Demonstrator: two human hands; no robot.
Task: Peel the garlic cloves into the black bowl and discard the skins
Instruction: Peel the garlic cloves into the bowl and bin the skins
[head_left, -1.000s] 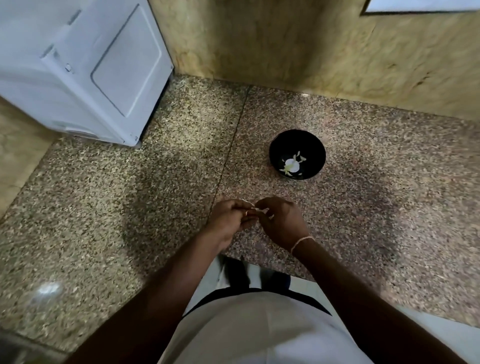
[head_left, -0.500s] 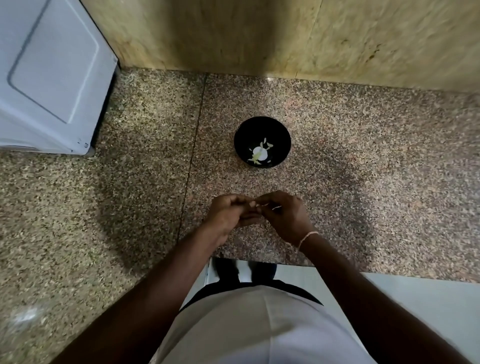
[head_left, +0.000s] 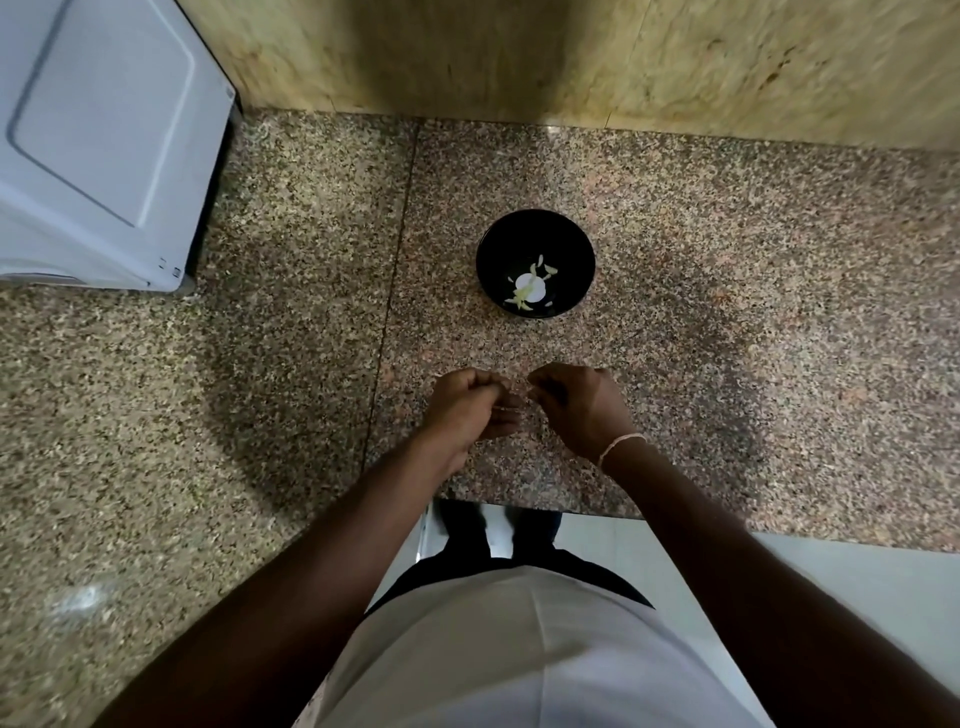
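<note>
Here both hands (head_left: 524, 405) work between black bowl (head_left: 535, 263) and counter edge (head_left: 540, 506).

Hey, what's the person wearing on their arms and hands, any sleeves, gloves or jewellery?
Both forearms are bare, with no sleeves or gloves in view. The left hand wears nothing visible. The right hand has a thin, pale thread bracelet around the wrist. No rings can be made out.

There is one black bowl (head_left: 535, 262) on the counter, and inside it one white garlic piece (head_left: 531, 287) with some small pale bits I cannot count. Two hands, one white appliance (head_left: 98, 140), one bracelet (head_left: 619, 446)
</note>
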